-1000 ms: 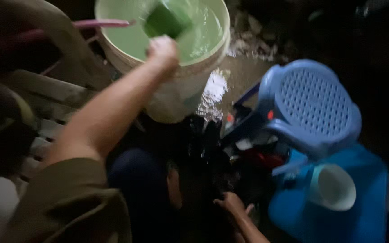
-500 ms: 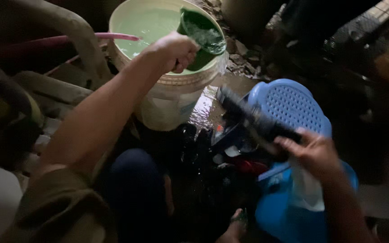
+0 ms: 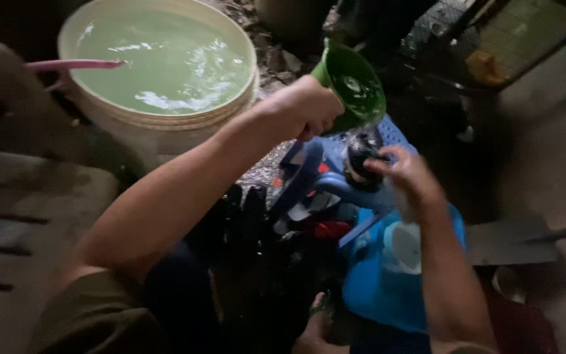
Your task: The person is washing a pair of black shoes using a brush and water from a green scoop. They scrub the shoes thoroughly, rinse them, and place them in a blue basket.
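I see my left hand (image 3: 306, 108) clenched around the handle of a green scoop (image 3: 355, 85), tilted so water spills from it onto a small dark object (image 3: 361, 160). My right hand (image 3: 407, 174) grasps that dark object from the right, just under the scoop's stream, above a blue plastic stool (image 3: 309, 170). A blue tub (image 3: 375, 288) with a white cup (image 3: 404, 246) sits below. Behind my left arm stands a white bucket (image 3: 158, 131) full of greenish water, a pink hose (image 3: 73, 64) resting over its rim.
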